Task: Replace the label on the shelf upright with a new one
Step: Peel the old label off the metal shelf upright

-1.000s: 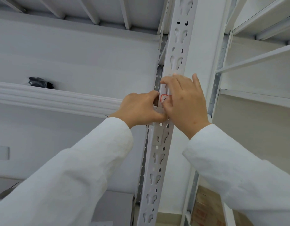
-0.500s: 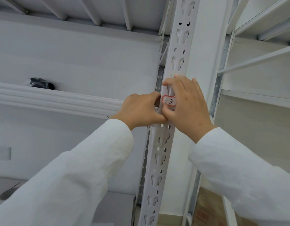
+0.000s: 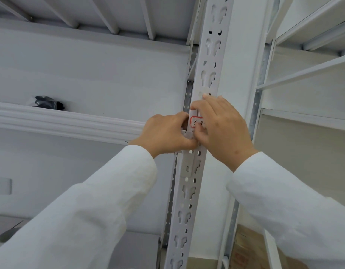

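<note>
A small white label (image 3: 196, 121) with a red border and handwritten figures sits on the front of the white perforated shelf upright (image 3: 187, 191), at the height of the shelf beam. My right hand (image 3: 223, 129) lies over it, index finger just above the label and thumb pressing its lower right part, which hides that end. My left hand (image 3: 164, 133) is curled against the upright's left edge beside the label, fingertips touching the post. Both arms wear white sleeves.
A white shelf beam (image 3: 61, 121) runs left from the upright, with a black item in a clear bag (image 3: 48, 102) lying on that shelf. More white racking (image 3: 303, 70) stands to the right. A cardboard box (image 3: 245, 253) and a grey box (image 3: 136, 249) sit low down.
The label was mostly covered a second ago, then showed fully. Now my right thumb has slid over its lower right part. My left hand stays at the upright's edge.
</note>
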The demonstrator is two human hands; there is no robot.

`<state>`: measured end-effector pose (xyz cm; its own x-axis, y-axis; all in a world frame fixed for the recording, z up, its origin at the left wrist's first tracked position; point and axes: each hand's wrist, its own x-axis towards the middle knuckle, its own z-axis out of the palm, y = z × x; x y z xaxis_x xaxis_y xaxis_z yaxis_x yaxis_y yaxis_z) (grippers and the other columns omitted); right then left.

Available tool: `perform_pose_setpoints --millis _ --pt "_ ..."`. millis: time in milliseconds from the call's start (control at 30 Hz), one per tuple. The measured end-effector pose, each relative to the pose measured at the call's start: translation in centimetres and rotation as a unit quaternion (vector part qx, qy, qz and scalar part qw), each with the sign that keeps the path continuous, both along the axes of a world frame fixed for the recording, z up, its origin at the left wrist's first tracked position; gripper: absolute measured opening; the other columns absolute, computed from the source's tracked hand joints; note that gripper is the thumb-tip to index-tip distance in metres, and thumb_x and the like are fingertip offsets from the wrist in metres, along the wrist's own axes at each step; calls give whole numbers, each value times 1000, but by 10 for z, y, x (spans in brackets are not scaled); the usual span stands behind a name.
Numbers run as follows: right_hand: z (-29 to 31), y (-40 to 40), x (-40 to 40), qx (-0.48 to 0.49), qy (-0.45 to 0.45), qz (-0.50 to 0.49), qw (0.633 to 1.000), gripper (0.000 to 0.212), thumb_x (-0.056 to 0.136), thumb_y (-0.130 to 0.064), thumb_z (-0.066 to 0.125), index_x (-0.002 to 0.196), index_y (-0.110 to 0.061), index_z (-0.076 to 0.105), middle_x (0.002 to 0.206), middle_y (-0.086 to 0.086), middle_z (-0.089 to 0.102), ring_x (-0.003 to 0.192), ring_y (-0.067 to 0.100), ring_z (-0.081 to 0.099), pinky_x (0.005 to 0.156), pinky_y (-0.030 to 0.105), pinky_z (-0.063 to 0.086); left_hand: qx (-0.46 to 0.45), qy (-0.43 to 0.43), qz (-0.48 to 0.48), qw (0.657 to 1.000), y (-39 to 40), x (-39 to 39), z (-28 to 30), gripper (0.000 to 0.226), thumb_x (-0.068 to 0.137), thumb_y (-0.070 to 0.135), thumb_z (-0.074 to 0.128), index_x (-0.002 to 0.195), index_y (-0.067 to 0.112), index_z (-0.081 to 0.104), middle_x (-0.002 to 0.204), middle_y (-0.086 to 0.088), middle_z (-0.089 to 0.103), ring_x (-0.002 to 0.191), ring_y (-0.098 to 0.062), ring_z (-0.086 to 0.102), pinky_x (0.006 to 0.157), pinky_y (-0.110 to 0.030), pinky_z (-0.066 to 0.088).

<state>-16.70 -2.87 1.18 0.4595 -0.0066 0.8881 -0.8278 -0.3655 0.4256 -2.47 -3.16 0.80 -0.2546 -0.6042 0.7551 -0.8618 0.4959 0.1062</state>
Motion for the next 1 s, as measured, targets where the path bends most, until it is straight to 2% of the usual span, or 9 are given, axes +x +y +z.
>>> perform_pose_setpoints --millis 100,200,267,367,600,700,767,867,1000 --pt "0 3 -2 47 -8 12 999 30 73 -15 62 102 -9 59 104 12 64 111 30 55 91 30 39 3 1 1 1000 0 0 -1 30 71 45 59 85 26 42 62 13 47 57 -6 46 53 -19 26" --pt "2 4 -2 58 -3 12 998 30 73 -19 62 102 -11 59 103 9 62 110 28 53 82 28 43 4 2 2 1000 -1 0 0 30 70 44 59 89 25 44 66 12 51 66 -15 50 54 -17 28" --pt "5 3 -2 50 10 8 999 29 73 -20 58 101 -11 60 98 9 63 106 29 54 85 28 38 2 5 0 1000 -1 0 -1 29 71 44 59 88 26 44 67 11 53 65 -14 50 54 -17 27" --pt "7 2 -3 25 26 2 999 25 73 -15 58 97 -9 61 91 9 63 99 31 57 86 29 35 -5 6 -1 1000 -2 0 -1 27 72 44 57 85 26 42 61 12 48 56 -3 44 53 -17 25" --pt "8 -2 -1 -17 39 -5 999 15 74 -11 55 86 -9 62 82 8 63 94 31 61 87 33 43 -1 4 -1 1000 -2 0 -1 28 72 44 56 87 27 41 60 13 46 56 -4 43 53 -18 25" --pt "3 -4 -2 -22 44 -17 999 14 78 -8 52 88 -8 62 86 10 64 99 31 61 90 34 44 1 3 -1 1000 -1 0 -1 28 72 45 56 88 26 42 61 12 47 58 -8 45 54 -18 26" --pt "1 -3 -4 -18 41 -10 999 17 79 -4 52 92 -7 62 91 11 65 106 30 59 93 31 40 1 7 -5 1000 -1 0 -1 28 74 46 56 88 27 42 62 14 47 60 -8 46 55 -16 26" --pt "1 -1 -7 8 28 -1 1000 21 79 -10 55 99 -10 60 98 10 65 110 28 57 91 29 38 -1 7 -8 1000 0 0 -1 27 74 46 56 86 28 40 61 15 47 58 -5 45 55 -16 25" --pt "2 1 -3 37 12 7 999 26 74 -14 61 100 -11 60 97 9 64 104 30 57 90 30 37 -2 8 -6 1000 0 0 -1 26 73 44 57 84 27 40 60 15 46 54 1 42 54 -16 26"
